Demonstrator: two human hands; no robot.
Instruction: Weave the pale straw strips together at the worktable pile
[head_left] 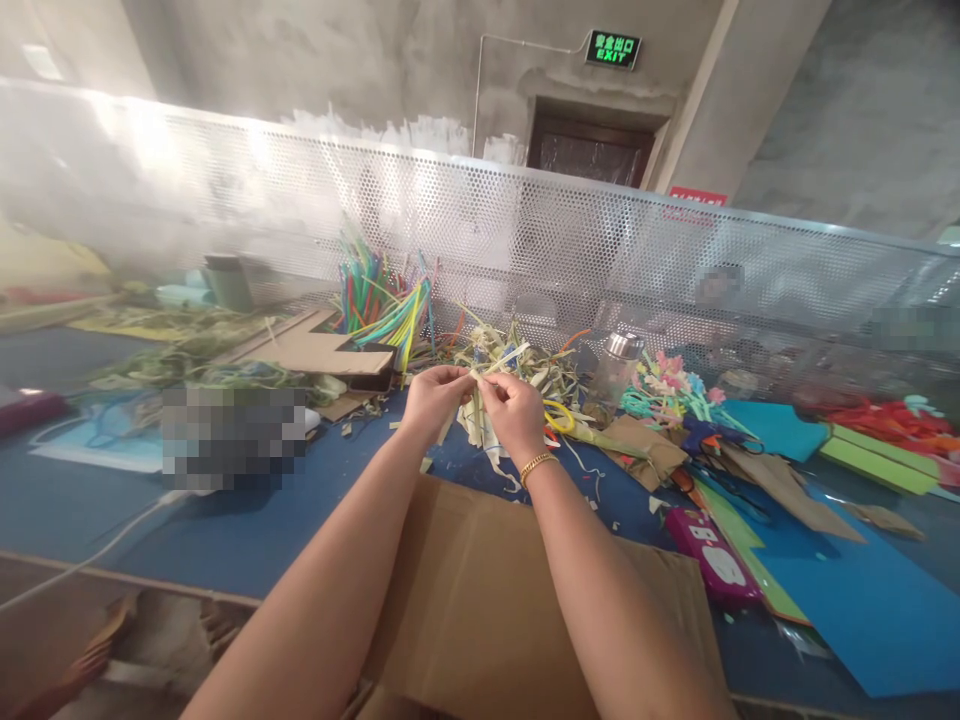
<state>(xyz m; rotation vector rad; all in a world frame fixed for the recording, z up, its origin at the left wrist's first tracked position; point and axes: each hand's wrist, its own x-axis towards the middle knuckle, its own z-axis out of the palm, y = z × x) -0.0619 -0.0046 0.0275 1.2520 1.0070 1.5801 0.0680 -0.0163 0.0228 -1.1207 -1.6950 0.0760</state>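
Observation:
Both arms reach forward over a brown cardboard sheet (pixel 487 590) at the table's front. My left hand (pixel 437 402) is closed in a pinch, and its fingertips meet those of my right hand (pixel 513 410). Between them is a small pale, yellowish strip (pixel 475 375), mostly covered by the fingers. A gold chain bracelet circles the right wrist. Just behind the hands lies a tangled heap of pale strips (pixel 551 372), some hanging down towards the cardboard. To the right of my right hand is a yellow loop (pixel 559 416), like a scissors handle.
Coloured thin sticks (pixel 375 295) stand behind, left of centre, near a cut cardboard piece (pixel 315 345). A clear bottle (pixel 616 370) and pastel flower-like pieces (pixel 667 390) stand right. Nearer are a purple box (pixel 712 555) and blue sheet (pixel 874 610). A perforated metal screen (pixel 450 215) closes the back.

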